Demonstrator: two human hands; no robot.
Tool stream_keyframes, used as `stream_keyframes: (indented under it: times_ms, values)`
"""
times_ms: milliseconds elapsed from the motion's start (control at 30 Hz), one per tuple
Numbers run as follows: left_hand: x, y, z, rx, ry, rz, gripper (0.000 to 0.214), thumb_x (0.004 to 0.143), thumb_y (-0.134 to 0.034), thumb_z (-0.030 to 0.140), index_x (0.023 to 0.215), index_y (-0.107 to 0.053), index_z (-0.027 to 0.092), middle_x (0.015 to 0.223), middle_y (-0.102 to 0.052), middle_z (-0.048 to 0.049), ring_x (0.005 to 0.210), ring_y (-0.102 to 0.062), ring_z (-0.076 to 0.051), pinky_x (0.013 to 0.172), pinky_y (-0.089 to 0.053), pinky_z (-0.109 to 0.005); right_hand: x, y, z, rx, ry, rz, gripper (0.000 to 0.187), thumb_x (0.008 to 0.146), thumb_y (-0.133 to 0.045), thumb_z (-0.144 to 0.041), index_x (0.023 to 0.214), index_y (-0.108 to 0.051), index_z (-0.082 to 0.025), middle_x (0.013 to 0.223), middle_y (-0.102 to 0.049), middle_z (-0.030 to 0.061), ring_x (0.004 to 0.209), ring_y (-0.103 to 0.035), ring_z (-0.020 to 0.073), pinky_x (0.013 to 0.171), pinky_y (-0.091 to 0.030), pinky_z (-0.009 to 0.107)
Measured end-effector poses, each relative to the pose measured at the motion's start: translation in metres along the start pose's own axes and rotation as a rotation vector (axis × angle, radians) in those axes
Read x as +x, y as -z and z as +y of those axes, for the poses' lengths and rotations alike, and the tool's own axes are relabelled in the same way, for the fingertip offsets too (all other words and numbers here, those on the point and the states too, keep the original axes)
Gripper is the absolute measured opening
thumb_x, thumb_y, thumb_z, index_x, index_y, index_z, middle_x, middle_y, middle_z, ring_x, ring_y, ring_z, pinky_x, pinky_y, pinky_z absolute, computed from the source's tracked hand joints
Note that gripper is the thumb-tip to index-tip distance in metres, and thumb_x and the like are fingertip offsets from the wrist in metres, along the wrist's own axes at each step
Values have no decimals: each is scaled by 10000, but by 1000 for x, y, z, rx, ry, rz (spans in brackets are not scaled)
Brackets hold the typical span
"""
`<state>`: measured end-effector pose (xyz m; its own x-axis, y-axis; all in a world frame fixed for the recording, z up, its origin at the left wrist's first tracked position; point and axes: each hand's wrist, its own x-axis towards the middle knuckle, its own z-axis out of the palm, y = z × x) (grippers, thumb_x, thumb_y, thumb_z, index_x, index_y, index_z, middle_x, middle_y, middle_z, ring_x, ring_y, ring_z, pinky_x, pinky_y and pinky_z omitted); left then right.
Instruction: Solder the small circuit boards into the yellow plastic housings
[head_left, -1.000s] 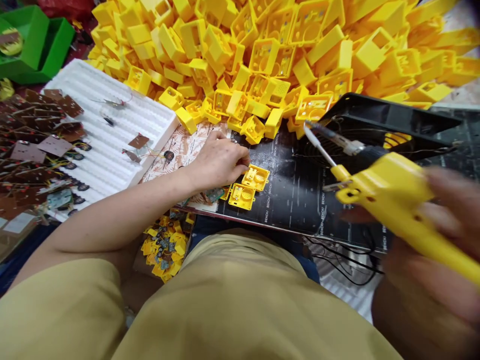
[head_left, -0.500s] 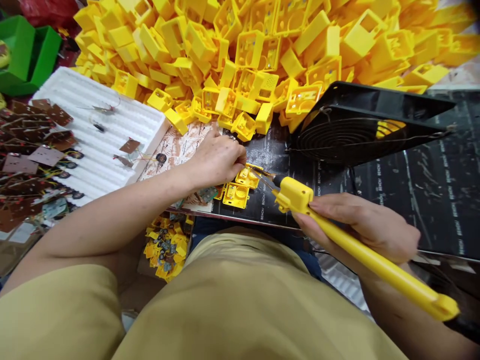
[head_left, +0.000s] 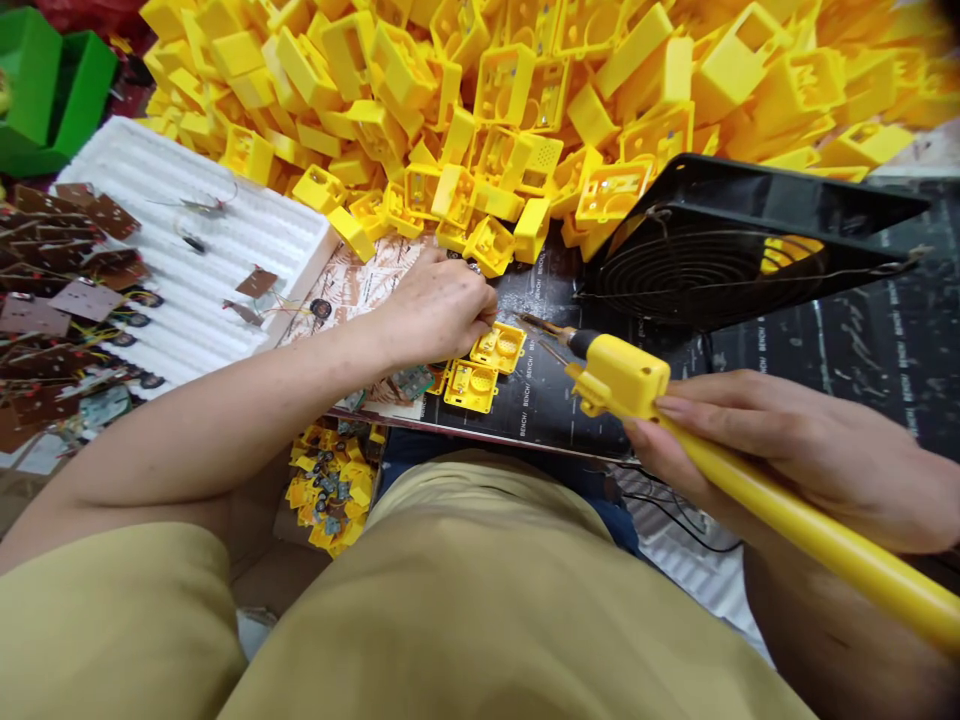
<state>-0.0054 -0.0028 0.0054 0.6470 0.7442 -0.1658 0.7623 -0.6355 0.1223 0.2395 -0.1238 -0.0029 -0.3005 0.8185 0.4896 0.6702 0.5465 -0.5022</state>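
My right hand (head_left: 780,440) is wrapped round the yellow handle of a soldering iron (head_left: 622,375). The iron's tip points left, over the black bench, a short way off the opened yellow plastic casing (head_left: 500,347). That casing has two halves, lying hollow side up, with small metal parts inside; the lower half (head_left: 471,385) sits nearer the bench edge. My left hand (head_left: 442,310) is closed, its fingertips at the upper left corner of the casing. What those fingers pinch is hidden beneath the hand.
Yellow casings (head_left: 450,130) are heaped across the back. A black fan (head_left: 697,260) stands at right. Left are a white foam tray (head_left: 180,210), brown circuit boards (head_left: 67,260) and green bins (head_left: 67,100). More yellow parts (head_left: 330,490) lie below the bench edge (head_left: 480,430).
My right hand has drawn the soldering iron back to the right, so its tip has come away from the casing. My left hand has stayed nearly in place.
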Motion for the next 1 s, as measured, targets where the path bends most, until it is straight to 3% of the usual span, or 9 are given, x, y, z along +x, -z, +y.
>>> stream_keyframes:
  times_ms: [167,333,433,533,600,733,833,933,1000]
  values:
    - [1,2,2,60,12,-48,213,840,-557,210,817,-769,206,803,-746,-34,862,-665,-219,920,-400,-412,4,-5,2,16,225,52,141,867,-737,-219,901,-602,-240,730,-689,-23,607,-663,115,544,-556,216]
    - [-1,1,-2,114,-21,-20,202,854,-566,222,841,-766,205,801,-753,-27,829,-665,-207,872,-423,-384,6,-14,4,56,282,101,232,778,-808,-151,919,-628,-192,749,-704,16,612,-668,121,557,-560,211]
    - [-9,-2,-5,132,-80,61,218,904,-551,252,858,-759,206,810,-751,-29,819,-656,-203,882,-430,-394,2,-11,5,45,199,122,243,790,-796,-152,960,-633,-215,777,-717,6,644,-683,128,567,-571,222]
    - [-23,-8,-7,133,-162,234,276,966,-502,272,874,-755,211,901,-756,-41,867,-643,-207,905,-436,-405,-5,-5,7,-10,122,169,270,843,-757,-216,1090,-648,-243,839,-743,2,660,-704,146,528,-563,236]
    - [-30,-14,-6,144,-213,323,295,975,-479,231,861,-751,224,897,-750,-33,867,-631,-200,927,-436,-412,-9,-2,9,-80,122,180,425,845,-765,-238,1247,-625,-241,905,-761,6,675,-715,154,555,-572,240]
    - [-35,-21,-3,157,-210,385,262,952,-487,199,886,-738,232,672,-672,-5,797,-614,-194,1006,-413,-462,-13,0,9,-132,130,140,684,835,-780,-220,1454,-490,-251,987,-769,5,740,-732,164,684,-595,237]
    - [-35,-20,-4,122,-159,362,267,937,-493,198,820,-730,236,618,-648,3,789,-613,-197,1035,-394,-488,-11,2,10,-133,125,107,599,856,-764,-243,1408,-533,-276,958,-770,-3,714,-725,165,663,-586,250]
    - [-36,-18,-6,41,-131,287,240,921,-546,239,778,-739,245,709,-708,-4,841,-619,-207,1067,-356,-523,-8,6,12,-142,103,87,398,909,-708,-321,1293,-610,-288,907,-767,0,677,-716,163,579,-556,257]
    - [-38,-18,-5,0,-83,255,197,898,-584,254,793,-750,250,751,-727,-7,876,-624,-218,1080,-331,-547,-6,8,14,-107,165,59,351,929,-680,-335,1266,-621,-253,887,-765,16,667,-715,156,548,-550,244]
